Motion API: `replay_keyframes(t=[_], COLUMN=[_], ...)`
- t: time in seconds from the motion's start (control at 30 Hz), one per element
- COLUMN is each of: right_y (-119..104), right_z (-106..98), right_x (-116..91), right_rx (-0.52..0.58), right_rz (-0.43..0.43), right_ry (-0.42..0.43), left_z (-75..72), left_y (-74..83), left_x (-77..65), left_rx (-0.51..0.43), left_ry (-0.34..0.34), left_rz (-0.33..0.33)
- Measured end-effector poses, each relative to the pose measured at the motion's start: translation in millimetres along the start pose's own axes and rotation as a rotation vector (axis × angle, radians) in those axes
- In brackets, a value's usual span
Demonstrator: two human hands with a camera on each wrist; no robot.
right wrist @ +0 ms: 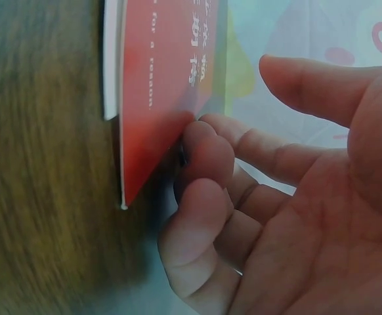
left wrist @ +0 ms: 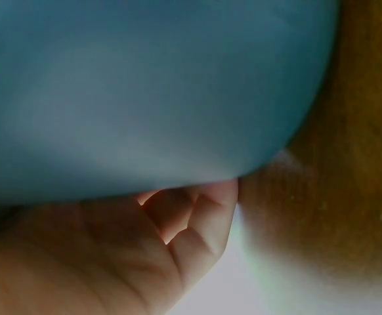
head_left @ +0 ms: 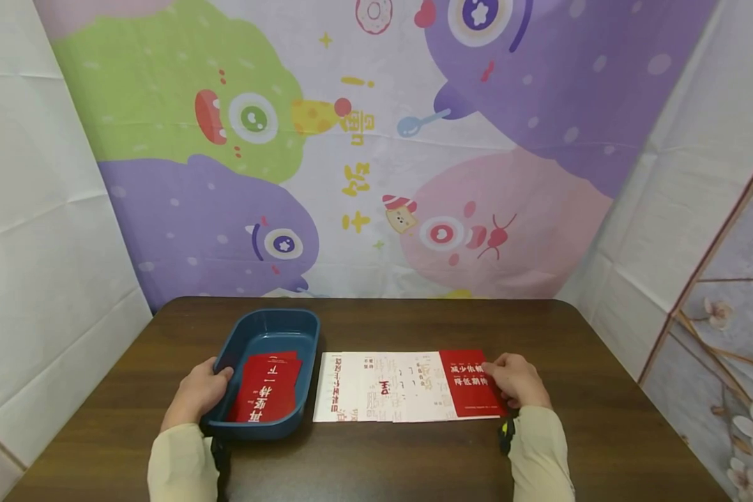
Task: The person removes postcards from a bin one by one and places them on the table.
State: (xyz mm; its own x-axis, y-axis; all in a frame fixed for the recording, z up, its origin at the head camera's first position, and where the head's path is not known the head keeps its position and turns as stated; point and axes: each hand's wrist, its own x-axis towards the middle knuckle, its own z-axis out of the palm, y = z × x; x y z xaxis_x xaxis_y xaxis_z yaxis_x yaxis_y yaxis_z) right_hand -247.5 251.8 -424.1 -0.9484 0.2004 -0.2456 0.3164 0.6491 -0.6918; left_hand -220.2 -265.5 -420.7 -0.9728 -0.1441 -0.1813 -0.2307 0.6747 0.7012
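My left hand [head_left: 202,390] grips the left wall of a blue plastic bin [head_left: 310,362], thumb at the rim. In the left wrist view the bin's blurred outer wall [left wrist: 151,111] covers part of the fingers. Red cards [head_left: 270,390] with white lettering lie inside the bin. To its right, several white printed cards [head_left: 383,387] overlap in a row, with a red card [head_left: 473,383] on top at the right end. My right hand [head_left: 517,380] is at that card's right edge. In the right wrist view its loosely bent fingers touch the edge, and the thumb [right wrist: 309,85] stands apart.
A dark brown wooden table [head_left: 376,460] bears everything. Behind it hangs a cloth [head_left: 364,279] with cartoon monsters, and pale panels stand at both sides. A dark band [head_left: 507,434] circles the right wrist.
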Motion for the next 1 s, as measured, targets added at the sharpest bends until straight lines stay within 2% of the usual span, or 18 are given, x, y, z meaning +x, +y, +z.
replay_keyframes(t=[1.0], right_y=[2.9], right_z=[3.3], right_x=[2.6], right_rx=[-0.019], right_rz=[-0.007], right_ry=[0.021], left_z=[1.6], left_y=[-0.8], left_x=[-0.7], left_rx=[-0.029], left_ry=[-0.006], left_rz=[-0.031])
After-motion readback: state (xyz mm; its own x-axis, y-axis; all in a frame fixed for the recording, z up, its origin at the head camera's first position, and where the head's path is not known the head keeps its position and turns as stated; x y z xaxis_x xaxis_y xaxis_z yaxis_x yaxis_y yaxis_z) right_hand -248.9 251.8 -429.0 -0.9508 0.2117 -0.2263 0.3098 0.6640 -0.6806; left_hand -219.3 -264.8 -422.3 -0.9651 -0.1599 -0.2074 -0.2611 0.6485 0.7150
